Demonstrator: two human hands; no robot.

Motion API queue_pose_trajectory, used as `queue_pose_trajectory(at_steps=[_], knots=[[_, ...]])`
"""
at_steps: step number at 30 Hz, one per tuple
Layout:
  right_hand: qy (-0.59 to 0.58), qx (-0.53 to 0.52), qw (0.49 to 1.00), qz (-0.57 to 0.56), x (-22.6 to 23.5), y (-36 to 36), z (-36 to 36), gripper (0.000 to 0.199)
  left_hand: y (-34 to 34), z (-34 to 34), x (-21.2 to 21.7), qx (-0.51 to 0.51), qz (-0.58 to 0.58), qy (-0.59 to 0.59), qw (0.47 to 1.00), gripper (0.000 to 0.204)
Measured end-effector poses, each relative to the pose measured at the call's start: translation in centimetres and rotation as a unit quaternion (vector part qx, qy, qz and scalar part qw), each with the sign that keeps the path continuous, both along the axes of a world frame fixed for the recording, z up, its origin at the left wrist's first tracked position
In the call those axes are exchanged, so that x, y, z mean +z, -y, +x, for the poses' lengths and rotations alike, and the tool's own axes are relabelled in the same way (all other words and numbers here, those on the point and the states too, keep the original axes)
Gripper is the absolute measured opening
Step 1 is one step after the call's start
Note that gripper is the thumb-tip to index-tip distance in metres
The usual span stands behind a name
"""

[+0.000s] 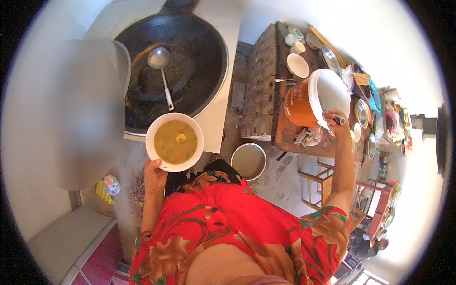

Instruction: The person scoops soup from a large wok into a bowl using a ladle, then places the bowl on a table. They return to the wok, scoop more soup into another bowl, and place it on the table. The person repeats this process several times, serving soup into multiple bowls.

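Observation:
My left hand (155,175) holds a white bowl (174,142) of yellow soup by its rim, in front of a big black wok (190,66). A metal ladle (160,66) lies in the wok. My right hand (332,118) reaches out to the right and grips the rim of an orange bucket with a white lid (313,97), tilted on a wooden table (285,137). A dark thin object sticks out of that hand.
A round metal pot (248,160) stands on the floor below the table. White bowls (298,65), cups and metal dishes (363,113) crowd the table. A crumpled cloth (308,137) lies by the bucket. A wooden chair (318,185) stands to the right. A blurred area covers the left.

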State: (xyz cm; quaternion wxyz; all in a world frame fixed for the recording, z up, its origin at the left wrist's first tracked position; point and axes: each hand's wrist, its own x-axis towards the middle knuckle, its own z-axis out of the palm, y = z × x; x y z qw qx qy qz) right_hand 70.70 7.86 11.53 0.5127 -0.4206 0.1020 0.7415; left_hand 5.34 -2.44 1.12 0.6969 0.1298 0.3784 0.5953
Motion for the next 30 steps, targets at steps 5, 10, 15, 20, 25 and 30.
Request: queue_pose_trajectory(at_steps=[5,10,15,20,25,30], knots=[[-0.076,-0.142,0.985,0.057,0.5,1.3,-2.5,0.016,-0.5,0.7,1.8,0.016,-0.029,0.024,0.999,0.058],[-0.152,-0.228,0.950,0.151,1.0,4.6,-3.1,0.021,-1.0,0.8,1.6,0.001,-0.032,0.003,0.999,0.060],[-0.142,-0.240,0.932,0.232,4.6,7.7,-5.6,0.022,-1.6,0.6,0.9,-0.017,-0.013,-0.004,1.000,0.062],[-0.133,-0.224,0.914,0.312,7.4,9.4,-7.5,0.021,-1.9,0.6,1.3,-0.019,-0.014,0.023,0.999,0.061],[-0.074,-0.179,0.914,0.356,10.6,8.8,-10.4,0.029,-2.0,0.7,1.7,-0.010,-0.012,0.037,0.999,0.059],[-0.062,-0.090,0.923,0.368,12.6,6.1,-14.9,0.065,-0.4,-0.5,1.9,0.017,-0.007,0.037,0.999,0.056]])
